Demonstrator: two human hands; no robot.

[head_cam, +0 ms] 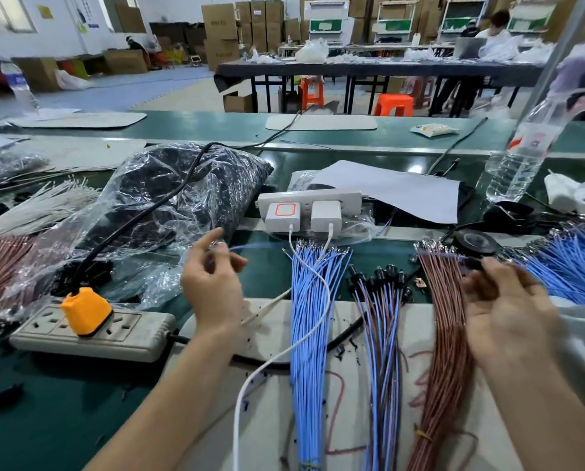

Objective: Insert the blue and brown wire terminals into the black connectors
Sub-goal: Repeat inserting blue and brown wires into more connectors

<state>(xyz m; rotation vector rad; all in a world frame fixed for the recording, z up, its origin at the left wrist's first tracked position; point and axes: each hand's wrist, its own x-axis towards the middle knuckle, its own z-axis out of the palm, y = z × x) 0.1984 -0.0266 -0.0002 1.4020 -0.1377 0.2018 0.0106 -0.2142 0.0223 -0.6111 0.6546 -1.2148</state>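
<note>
My left hand is raised over the green bench and pinches the end of a blue wire, which blurs away to the right. My right hand is motion-blurred; its fingers curl round a small dark piece, apparently a black connector. Between my hands lie three bunches: loose blue wires, finished blue-and-brown pairs with black connectors on their far ends, and loose brown wires. More blue wires fan out at the far right.
A clear bag of black parts lies at the back left. A grey power strip with an orange plug sits at the left. A white strip with two chargers, a tape roll and a water bottle stand behind the wires.
</note>
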